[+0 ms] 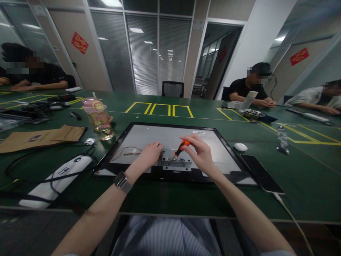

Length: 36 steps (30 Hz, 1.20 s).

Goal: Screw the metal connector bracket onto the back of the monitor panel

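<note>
A flat display panel with a black frame lies back side up in front of me. Near its front edge sits a metal bracket with a blue port and other connectors on it. My right hand pinches an orange and black screwdriver, tilted, its tip down at the connectors. My left hand has its fingers closed at the bracket's left end, fingertips partly hidden. Thin wires lie on the panel beside my left hand.
On the left stand a pink-lidded bottle, a paper bag, a white power strip-like block and black cables. A phone and a white earbud case lie right. A metal bowl stands farther off. People sit across the table.
</note>
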Each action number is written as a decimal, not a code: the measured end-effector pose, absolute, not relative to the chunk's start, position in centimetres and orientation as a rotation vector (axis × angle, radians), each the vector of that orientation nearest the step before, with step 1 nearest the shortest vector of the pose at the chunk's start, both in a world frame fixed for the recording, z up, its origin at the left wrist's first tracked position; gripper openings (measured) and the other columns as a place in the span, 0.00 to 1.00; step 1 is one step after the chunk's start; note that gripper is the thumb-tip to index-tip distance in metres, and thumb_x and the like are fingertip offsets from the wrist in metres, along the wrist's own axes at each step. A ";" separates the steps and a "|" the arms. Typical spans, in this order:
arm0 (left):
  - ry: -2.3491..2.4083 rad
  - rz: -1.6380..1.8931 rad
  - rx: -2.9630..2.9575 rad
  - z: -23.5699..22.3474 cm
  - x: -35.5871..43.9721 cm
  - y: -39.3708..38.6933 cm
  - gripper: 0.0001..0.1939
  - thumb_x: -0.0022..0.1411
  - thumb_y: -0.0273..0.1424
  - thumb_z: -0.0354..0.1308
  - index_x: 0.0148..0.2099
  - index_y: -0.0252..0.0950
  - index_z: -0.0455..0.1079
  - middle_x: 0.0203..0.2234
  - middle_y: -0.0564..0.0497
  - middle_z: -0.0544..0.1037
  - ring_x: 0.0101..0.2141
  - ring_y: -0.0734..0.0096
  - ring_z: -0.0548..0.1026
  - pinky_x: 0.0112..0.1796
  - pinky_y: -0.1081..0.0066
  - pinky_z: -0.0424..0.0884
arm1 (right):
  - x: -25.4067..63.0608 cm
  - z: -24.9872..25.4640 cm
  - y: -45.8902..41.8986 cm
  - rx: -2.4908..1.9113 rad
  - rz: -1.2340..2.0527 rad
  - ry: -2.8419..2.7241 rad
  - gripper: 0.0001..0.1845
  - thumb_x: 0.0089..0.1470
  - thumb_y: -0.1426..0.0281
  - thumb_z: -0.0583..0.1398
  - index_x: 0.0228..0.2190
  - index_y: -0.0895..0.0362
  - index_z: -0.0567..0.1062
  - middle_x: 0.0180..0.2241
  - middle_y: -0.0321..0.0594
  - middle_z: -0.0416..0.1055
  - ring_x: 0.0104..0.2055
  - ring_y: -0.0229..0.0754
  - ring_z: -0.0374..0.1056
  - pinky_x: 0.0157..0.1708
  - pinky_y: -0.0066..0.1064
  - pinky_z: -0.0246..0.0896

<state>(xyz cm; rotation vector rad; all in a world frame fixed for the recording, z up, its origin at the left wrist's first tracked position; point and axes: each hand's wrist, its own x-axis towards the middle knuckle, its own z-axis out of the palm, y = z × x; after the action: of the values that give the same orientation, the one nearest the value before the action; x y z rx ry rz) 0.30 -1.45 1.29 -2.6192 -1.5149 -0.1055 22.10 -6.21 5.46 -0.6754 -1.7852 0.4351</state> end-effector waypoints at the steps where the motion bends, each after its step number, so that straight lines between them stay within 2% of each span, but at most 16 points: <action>1: -1.517 -0.103 -2.618 1.3 0.3 -1.5 0.17 0.63 0.20 0.46 0.52 0.34 0.65 0.46 0.41 0.71 0.46 0.60 0.72 0.47 0.62 0.67 | 22.1 5.5 -6.3 -0.658 0.465 -1.803 0.16 0.59 0.71 0.58 0.49 0.49 0.75 0.41 0.42 0.72 0.44 0.45 0.70 0.45 0.42 0.68; 4: -1.509 -0.091 -2.621 1.3 0.3 -1.5 0.17 0.63 0.20 0.45 0.53 0.34 0.65 0.46 0.41 0.71 0.45 0.59 0.72 0.46 0.62 0.67 | 22.0 5.5 -6.5 -0.614 0.546 -1.826 0.19 0.62 0.72 0.55 0.53 0.48 0.72 0.45 0.43 0.73 0.47 0.46 0.71 0.46 0.42 0.68; 9: -1.501 -0.120 -2.600 0.8 0.3 -1.3 0.15 0.65 0.22 0.45 0.51 0.34 0.66 0.45 0.41 0.72 0.43 0.60 0.73 0.44 0.62 0.68 | 21.8 5.2 -6.4 -0.685 0.387 -1.749 0.14 0.56 0.70 0.62 0.45 0.49 0.77 0.37 0.41 0.73 0.40 0.44 0.71 0.42 0.40 0.69; 11: -1.495 -0.128 -2.596 0.8 0.3 -1.3 0.15 0.64 0.21 0.45 0.51 0.34 0.66 0.45 0.42 0.72 0.43 0.60 0.73 0.45 0.63 0.68 | 21.8 5.2 -6.4 -0.694 0.354 -1.751 0.12 0.56 0.70 0.62 0.44 0.49 0.78 0.37 0.41 0.72 0.39 0.44 0.70 0.42 0.40 0.69; 16: -1.502 -0.099 -2.604 1.0 0.4 -1.3 0.15 0.64 0.21 0.45 0.51 0.34 0.66 0.45 0.42 0.72 0.45 0.61 0.72 0.47 0.63 0.67 | 21.9 5.4 -6.6 -0.586 0.598 -1.840 0.21 0.64 0.71 0.52 0.57 0.48 0.68 0.49 0.44 0.71 0.50 0.45 0.71 0.50 0.44 0.67; 19: -1.519 -0.089 -2.596 1.2 0.4 -1.5 0.16 0.64 0.20 0.45 0.51 0.34 0.66 0.46 0.41 0.72 0.45 0.60 0.72 0.46 0.62 0.68 | 21.9 5.0 -6.3 -0.617 0.607 -1.813 0.20 0.62 0.70 0.55 0.55 0.48 0.69 0.45 0.43 0.73 0.46 0.44 0.72 0.46 0.41 0.70; 23: -1.525 -0.101 -2.617 1.4 0.4 -1.7 0.17 0.63 0.20 0.44 0.52 0.34 0.65 0.46 0.41 0.71 0.45 0.60 0.72 0.47 0.61 0.68 | 22.0 4.9 -5.9 -0.693 0.455 -1.733 0.13 0.55 0.68 0.64 0.44 0.50 0.78 0.35 0.40 0.71 0.37 0.42 0.70 0.41 0.38 0.69; 25: -1.531 -0.101 -2.625 1.4 0.5 -1.7 0.18 0.63 0.20 0.44 0.53 0.34 0.65 0.47 0.40 0.71 0.46 0.59 0.72 0.47 0.61 0.68 | 22.0 5.2 -6.0 -0.707 0.441 -1.735 0.12 0.57 0.67 0.62 0.43 0.50 0.78 0.37 0.41 0.71 0.39 0.43 0.70 0.42 0.40 0.69; 28: -1.531 -0.105 -2.622 1.3 0.5 -1.5 0.17 0.64 0.21 0.45 0.52 0.34 0.65 0.48 0.40 0.71 0.47 0.58 0.71 0.46 0.60 0.67 | 22.1 5.6 -6.4 -0.693 0.519 -1.800 0.16 0.64 0.67 0.54 0.51 0.49 0.73 0.45 0.44 0.73 0.47 0.46 0.71 0.50 0.46 0.66; 31: -1.530 -0.110 -2.622 1.1 0.4 -1.3 0.16 0.64 0.21 0.45 0.52 0.35 0.65 0.48 0.40 0.71 0.46 0.58 0.72 0.46 0.60 0.67 | 22.0 5.6 -6.4 -0.667 0.636 -1.785 0.18 0.64 0.67 0.52 0.54 0.49 0.70 0.45 0.43 0.74 0.46 0.45 0.72 0.49 0.46 0.67; 36: -1.517 -0.102 -2.614 0.8 0.2 -1.2 0.17 0.64 0.20 0.44 0.52 0.35 0.65 0.47 0.41 0.71 0.46 0.59 0.72 0.45 0.62 0.67 | 21.7 5.0 -5.8 -0.669 0.580 -1.655 0.09 0.54 0.68 0.64 0.39 0.50 0.79 0.35 0.39 0.70 0.38 0.41 0.69 0.39 0.37 0.70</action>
<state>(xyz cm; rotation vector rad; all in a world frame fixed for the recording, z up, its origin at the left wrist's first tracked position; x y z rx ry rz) 0.23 -1.21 0.81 -2.6143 -1.5169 -0.1023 21.69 -5.76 4.96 -0.6689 -1.6546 0.5803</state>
